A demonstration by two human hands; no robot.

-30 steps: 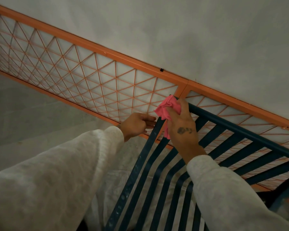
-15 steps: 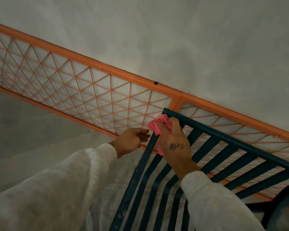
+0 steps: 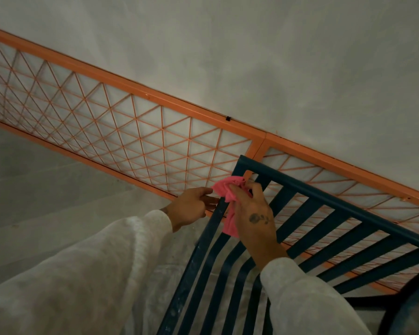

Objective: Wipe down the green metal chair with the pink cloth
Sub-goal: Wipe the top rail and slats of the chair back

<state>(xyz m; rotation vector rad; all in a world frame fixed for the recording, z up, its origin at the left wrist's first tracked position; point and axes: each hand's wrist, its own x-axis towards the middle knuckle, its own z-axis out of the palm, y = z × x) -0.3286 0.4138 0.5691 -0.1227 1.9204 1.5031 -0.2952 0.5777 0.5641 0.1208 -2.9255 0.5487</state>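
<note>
Lower now: right hand (image 3: 253, 217), pink cloth (image 3: 228, 189)

An orange lattice fence (image 3: 131, 131) runs along a grey wall (image 3: 276, 56); a small black clip (image 3: 228, 118) sits on the fence's top rail.

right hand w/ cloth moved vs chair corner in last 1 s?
Yes. The right hand with the pink cloth slid down from the chair's top corner along the outer bar.

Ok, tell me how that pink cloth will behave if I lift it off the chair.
Probably floppy: the pink cloth bunches in folds under the right hand and a tail droops beside the green chair's slat. It looks thin, so likely light. It should crumple rather than hold shape.
</note>
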